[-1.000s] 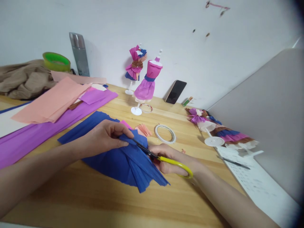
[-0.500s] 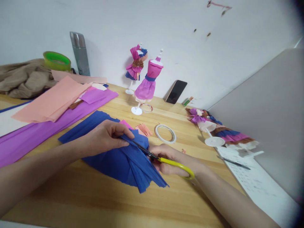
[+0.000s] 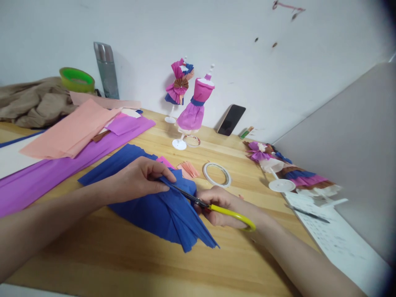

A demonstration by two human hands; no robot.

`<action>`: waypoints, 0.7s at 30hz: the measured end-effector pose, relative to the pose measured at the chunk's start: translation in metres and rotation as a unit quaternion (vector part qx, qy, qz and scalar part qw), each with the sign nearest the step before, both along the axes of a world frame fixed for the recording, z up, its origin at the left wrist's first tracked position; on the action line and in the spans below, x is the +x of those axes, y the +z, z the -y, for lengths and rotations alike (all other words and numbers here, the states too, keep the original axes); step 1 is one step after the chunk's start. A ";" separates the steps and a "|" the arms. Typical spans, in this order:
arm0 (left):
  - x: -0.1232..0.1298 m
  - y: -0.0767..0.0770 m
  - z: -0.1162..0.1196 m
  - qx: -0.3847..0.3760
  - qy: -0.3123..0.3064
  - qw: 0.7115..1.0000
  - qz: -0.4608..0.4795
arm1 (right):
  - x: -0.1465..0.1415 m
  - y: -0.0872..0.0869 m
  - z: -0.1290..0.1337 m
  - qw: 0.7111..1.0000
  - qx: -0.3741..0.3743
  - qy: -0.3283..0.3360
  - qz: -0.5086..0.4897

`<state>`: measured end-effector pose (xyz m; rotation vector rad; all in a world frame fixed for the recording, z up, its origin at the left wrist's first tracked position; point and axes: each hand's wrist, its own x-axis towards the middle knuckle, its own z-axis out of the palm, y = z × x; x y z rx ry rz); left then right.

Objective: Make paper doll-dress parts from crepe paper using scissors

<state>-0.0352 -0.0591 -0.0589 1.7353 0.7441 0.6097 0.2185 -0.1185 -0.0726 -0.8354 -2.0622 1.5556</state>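
Observation:
Blue crepe paper [image 3: 145, 214] lies bunched and partly lifted over the middle of the wooden table. My left hand [image 3: 145, 179] pinches its folded upper edge between thumb and fingers. From the right, my right hand [image 3: 221, 206] is closed round the scissors [image 3: 230, 213], which have yellow handles and dark blades. The blades point left along the blue paper, near my left fingertips. Part of the handles is hidden by my right hand. Behind the paper are a pleated peach piece [image 3: 188, 169] and a pink piece [image 3: 165, 162].
Two dressed mini mannequins [image 3: 198, 101] stand by the wall, beside a phone [image 3: 232, 119]. A tape roll [image 3: 216, 175] lies behind my right hand. Purple paper [image 3: 74, 165] and peach sheets [image 3: 71, 132] spread leftward. A bottle [image 3: 107, 72] stands behind. More dressed figures lie right, near a pen [image 3: 309, 213].
The whole view has shifted slightly, so most things appear a little farther right. Both hands keep their hold, and the blue paper's lower right flap has changed shape a little.

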 end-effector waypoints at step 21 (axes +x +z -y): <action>-0.001 -0.003 -0.007 -0.021 -0.011 1.000 0.021 | 0.004 0.002 0.008 0.988 -0.136 -0.062 0.048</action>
